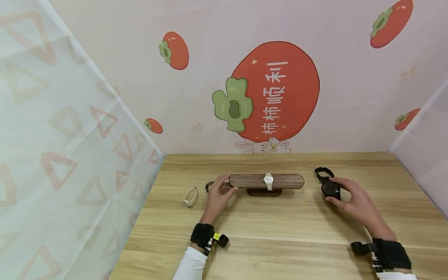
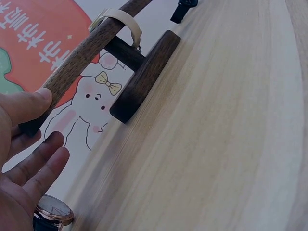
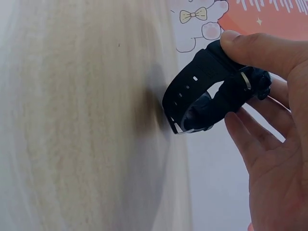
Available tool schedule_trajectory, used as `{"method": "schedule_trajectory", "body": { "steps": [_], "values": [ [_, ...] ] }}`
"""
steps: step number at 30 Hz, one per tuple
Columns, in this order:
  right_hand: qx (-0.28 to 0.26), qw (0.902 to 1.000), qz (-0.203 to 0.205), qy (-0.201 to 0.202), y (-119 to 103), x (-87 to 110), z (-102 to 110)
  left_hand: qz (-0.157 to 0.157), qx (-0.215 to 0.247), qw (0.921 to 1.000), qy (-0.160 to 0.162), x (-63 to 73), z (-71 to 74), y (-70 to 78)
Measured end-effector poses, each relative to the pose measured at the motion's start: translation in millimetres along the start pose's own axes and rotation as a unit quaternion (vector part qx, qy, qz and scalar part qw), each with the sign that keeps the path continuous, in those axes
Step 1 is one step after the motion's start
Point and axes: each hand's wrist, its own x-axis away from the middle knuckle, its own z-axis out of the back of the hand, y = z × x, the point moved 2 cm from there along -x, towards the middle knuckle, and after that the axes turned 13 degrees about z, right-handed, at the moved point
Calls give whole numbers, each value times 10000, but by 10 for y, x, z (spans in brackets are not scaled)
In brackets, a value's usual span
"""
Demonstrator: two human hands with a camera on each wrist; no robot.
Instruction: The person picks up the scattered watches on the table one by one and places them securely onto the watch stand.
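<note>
My left hand (image 1: pixel 216 200) pinches the left end of a dark wooden watch stand (image 1: pixel 248 181), thumb on the near side of its rounded bar. A light-strapped watch (image 1: pixel 268 180) is wrapped round the bar, right of its middle. At the right, my right hand (image 1: pixel 356 202) grips a black watch (image 1: pixel 330 189) between thumb and fingers. In the right wrist view, its holed black strap (image 3: pixel 190 86) bends round in a loop with a buckle. Behind my left hand lies a rose-gold-rimmed watch (image 2: pixel 54 207), partly hidden by the fingers.
A pale, slim watch (image 1: pixel 190 197) lies on the wooden table (image 1: pixel 266 233) left of my left hand. The stand's foot (image 1: pixel 264 192) rests on the table near the back wall, which carries printed persimmons (image 1: pixel 297 89). A patterned side wall (image 1: pixel 70 163) rises at the left.
</note>
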Motion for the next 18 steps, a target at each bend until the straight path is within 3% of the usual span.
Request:
{"method": "schedule_trajectory", "body": {
  "steps": [9,18],
  "values": [
    [99,9999,-126,59,-53,2,5,-25,36,10000,17,8,-3,-14],
    [-45,9998,72,199,-85,-45,-33,28,48,10000,-13,4,2,-10]
  ]
}}
